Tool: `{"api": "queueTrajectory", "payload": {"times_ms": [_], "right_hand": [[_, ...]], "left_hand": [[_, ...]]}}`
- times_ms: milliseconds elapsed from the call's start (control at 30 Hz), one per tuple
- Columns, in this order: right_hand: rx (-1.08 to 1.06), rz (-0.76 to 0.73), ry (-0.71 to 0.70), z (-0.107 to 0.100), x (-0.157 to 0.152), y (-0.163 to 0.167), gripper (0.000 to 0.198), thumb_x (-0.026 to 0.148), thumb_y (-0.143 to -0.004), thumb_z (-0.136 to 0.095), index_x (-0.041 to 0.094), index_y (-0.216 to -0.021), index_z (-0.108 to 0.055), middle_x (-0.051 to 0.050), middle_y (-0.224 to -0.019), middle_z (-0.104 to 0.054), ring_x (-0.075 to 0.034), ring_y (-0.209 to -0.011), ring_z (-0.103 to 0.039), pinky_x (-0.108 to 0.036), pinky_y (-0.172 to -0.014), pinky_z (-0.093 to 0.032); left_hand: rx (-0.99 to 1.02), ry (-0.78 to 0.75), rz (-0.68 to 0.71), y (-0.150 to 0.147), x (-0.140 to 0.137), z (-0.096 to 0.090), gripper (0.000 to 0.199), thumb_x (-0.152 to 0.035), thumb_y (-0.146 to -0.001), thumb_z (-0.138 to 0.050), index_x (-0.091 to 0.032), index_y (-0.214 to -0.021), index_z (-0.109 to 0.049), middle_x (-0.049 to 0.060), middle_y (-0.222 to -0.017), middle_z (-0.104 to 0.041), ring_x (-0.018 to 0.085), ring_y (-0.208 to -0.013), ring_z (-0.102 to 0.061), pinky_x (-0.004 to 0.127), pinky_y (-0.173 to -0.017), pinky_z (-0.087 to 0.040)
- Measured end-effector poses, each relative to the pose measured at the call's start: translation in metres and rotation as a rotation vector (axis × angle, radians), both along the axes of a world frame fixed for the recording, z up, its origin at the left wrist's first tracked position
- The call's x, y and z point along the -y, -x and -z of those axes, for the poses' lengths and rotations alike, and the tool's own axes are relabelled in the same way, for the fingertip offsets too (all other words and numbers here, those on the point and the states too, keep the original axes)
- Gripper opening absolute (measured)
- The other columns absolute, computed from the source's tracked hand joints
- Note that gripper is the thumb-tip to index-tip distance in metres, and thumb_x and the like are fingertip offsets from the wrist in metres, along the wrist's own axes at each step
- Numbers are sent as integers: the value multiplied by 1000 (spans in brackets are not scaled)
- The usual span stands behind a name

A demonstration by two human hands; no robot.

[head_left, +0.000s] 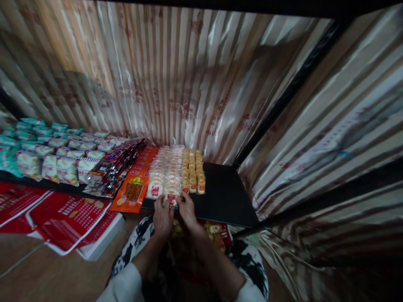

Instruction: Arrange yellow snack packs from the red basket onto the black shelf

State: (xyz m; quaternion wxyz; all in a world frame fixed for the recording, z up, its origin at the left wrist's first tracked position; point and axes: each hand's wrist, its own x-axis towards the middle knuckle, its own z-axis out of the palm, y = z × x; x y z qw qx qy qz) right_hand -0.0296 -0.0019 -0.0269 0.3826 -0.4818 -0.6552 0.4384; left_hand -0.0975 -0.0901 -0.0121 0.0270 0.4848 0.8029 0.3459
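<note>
Clear-wrapped snack packet was held at the front end of its row, at the black shelf's front edge; step in hand was judged as placing or straightening. Packet was pinched from both sides by the fingertips of left hand and right hand. For the next move, light, even pressure and alignment with the row were called for. Red label was turned outward, away from the striped sheeting — packet's long axis couldn't be told, view too dim and finger-covered.

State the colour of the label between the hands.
The label is red, best in the head view.
</note>
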Motion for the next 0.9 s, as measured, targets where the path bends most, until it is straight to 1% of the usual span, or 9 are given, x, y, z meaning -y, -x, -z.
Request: {"api": "queueTrajectory", "payload": {"times_ms": [100, 200, 267, 433, 567, 667, 767, 833, 900], "right_hand": [[-15, 17, -31, 2, 5, -1, 31, 31, -74, -52, 16, -100, -61, -6, -88, -60, -17, -77, -57, -29, -70, -50], [-42, 16, -94, 3, 12, -6, 38, 32, -77, -51, 15, -111, -54, -11, -102, -55, -19, -90, -55, -28, -69, -53], [-24, 17, -130, 4, 16, -10, 38, 32, -79, -50, 16, -112, -53, -12, -103, -54, -20, -94, -54, -27, -70, -53], [33, -1, -127, 6, 18, -12, 34, 25, -79, -47, 17, -111, -54, -8, -96, -58, -18, -86, -58, -31, -77, -52], [-47, -16, -149, 5, 22, -19, 37, 22, -80, -45, 16, -116, -52, -11, -106, -57, -19, -93, -58, -30, -76, -53], [-31, 5, -195, 6, 37, -38, 31, 23, -84, -41, 17, -112, -54, -11, -107, -59, -18, -97, -57, -31, -80, -51], [35, 5, -227, 15, 56, -70, 24, 24, -87, -40, 19, -100, -59, -8, -99, -64, -18, -95, -58, -33, -88, -46], [88, -12, -179, 27, 67, -93, 23, 24, -86, -41, 20, -96, -61, -7, -97, -65, -18, -94, -59, -33, -88, -45], [166, -46, -77, 42, 74, -112, 24, 23, -85, -42, 20, -97, -62, -7, -98, -66, -19, -93, -60, -33, -87, -45]], "left_hand": [[-36, -5, -14, -1, -2, 8, 30, -23, -83, -46, -14, -109, -59, 15, -120, -43, 27, -114, -41, 39, -96, -40], [-52, -50, -32, -4, -4, 14, 30, -26, -83, -47, -12, -107, -60, 17, -122, -43, 28, -114, -41, 39, -96, -39], [-56, -91, -36, -4, -6, 16, 30, -28, -83, -48, -10, -103, -60, 18, -120, -44, 28, -114, -42, 39, -96, -39], [-110, -144, -58, -2, -13, 17, 26, -31, -83, -50, -11, -97, -60, 17, -113, -50, 27, -108, -45, 41, -92, -41], [-185, -185, -72, 0, -15, 22, 26, -32, -81, -53, -11, -96, -59, 17, -110, -51, 27, -106, -46, 41, -89, -42], [-203, -195, -46, 2, -13, 25, 26, -31, -82, -52, -13, -99, -59, 17, -112, -50, 27, -108, -45, 41, -89, -42], [-198, -187, -12, 2, -6, 23, 28, -31, -82, -53, -14, -104, -59, 16, -117, -47, 28, -113, -42, 42, -90, -42], [-182, -194, -4, -3, 0, 20, 28, -30, -82, -53, -16, -105, -60, 16, -119, -45, 28, -114, -41, 41, -90, -42], [-131, -211, 1, -13, 9, 19, 25, -25, -83, -49, -16, -103, -61, 14, -115, -48, 26, -111, -43, 41, -91, -42]]}}
